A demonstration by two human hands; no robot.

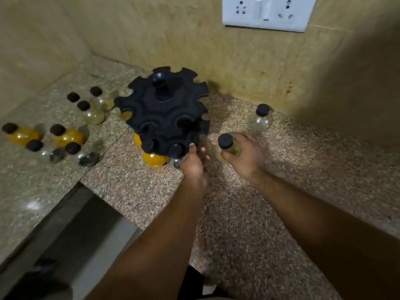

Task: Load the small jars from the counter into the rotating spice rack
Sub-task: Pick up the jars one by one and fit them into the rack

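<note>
Granite counter (249,213) in a beige wall (173,35) corner: seven jars (69,137) left of the rack (164,109), a single jar (260,120) on its right. My right hand (242,156) grips another jar (226,141); my left hand (194,164) touches the rack, fingers relaxed.

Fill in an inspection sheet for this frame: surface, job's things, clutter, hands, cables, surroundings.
Surface: speckled granite counter.
Job's things: black rack stands near the wall corner, with a yellow jar already in its lower tier. Left jars, seven of them, stand on the counter. Clear jar stands alone to the right of the rack.
Clutter: nothing seen.
Hands: left hand touches the rack's lower rim. Right hand grips a held jar with a black cap beside the rack.
Cables: nothing seen.
Surroundings: beige wall with a white socket plate.
</note>
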